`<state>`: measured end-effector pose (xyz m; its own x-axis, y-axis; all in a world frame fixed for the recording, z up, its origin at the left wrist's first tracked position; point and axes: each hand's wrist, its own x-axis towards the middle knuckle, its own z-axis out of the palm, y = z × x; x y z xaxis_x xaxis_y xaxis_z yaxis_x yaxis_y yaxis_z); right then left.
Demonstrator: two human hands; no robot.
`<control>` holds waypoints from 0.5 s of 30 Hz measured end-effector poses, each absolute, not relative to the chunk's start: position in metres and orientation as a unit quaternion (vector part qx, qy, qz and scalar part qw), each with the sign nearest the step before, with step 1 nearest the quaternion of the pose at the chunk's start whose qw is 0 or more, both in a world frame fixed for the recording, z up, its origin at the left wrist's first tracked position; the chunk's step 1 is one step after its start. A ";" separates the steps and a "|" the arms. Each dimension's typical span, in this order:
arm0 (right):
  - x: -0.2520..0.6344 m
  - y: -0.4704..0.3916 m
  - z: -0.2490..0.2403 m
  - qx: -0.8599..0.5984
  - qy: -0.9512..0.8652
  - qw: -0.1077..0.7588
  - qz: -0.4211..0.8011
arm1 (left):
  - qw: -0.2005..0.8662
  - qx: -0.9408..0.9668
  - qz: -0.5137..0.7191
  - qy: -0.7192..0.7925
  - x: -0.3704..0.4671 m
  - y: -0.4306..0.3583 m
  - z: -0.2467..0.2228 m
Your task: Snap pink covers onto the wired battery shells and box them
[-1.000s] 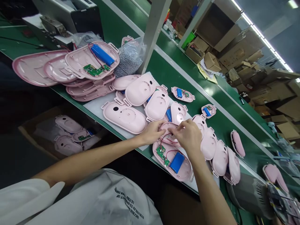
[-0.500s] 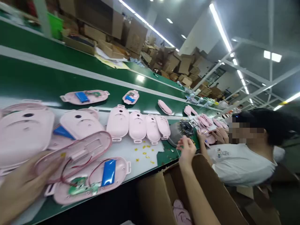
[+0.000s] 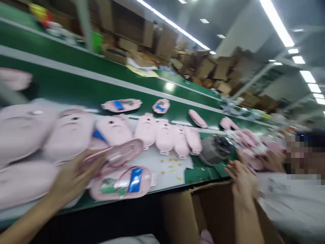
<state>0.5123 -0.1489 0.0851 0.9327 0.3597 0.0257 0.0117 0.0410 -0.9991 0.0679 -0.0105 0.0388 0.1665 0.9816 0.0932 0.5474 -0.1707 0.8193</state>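
My left hand (image 3: 76, 173) is closed around the edge of a pink plastic shell half (image 3: 127, 150), holding it tilted up. Below lies the matching open shell half (image 3: 146, 181), which carries a green circuit board (image 3: 111, 185) and a blue battery pack (image 3: 135, 179). Red wires ran between the two halves a moment ago; blur hides most of them now. Over the right side of the cardboard box is my right hand (image 3: 241, 178), its fingers stretched leftward and somewhat apart, nothing visible in them. It is close to a grey rounded device with a black top (image 3: 212, 152).
Several pink shells (image 3: 146, 130) stand in a row along the green bench (image 3: 177, 110). Yellow bits (image 3: 172, 166) lie scattered on a white sheet (image 3: 157, 176). A cardboard box (image 3: 177, 213) sits below the edge. A co-worker in a white shirt (image 3: 291, 200) works at right.
The view has swung left, so the bench appears shifted right. My right hand has moved right, away from in front of the grey device, its fingers spreading. My left hand still holds the shell half.
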 end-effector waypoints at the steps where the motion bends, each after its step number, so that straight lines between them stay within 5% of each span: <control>1: 0.487 -0.143 0.087 -0.689 -0.209 0.688 0.097 | 0.359 0.689 0.352 0.523 0.071 -0.013 0.040; 5: 0.342 -0.088 0.082 -0.574 -0.662 0.456 0.160 | 0.405 0.666 0.418 0.466 0.079 -0.006 0.035; 9: 0.239 -0.038 0.053 -0.376 -0.892 0.246 0.046 | 0.460 0.614 0.470 0.437 0.078 -0.005 0.020; 15: 0.234 -0.036 0.040 -0.460 -0.851 0.226 0.115 | 0.508 0.546 0.535 0.397 0.080 -0.010 0.007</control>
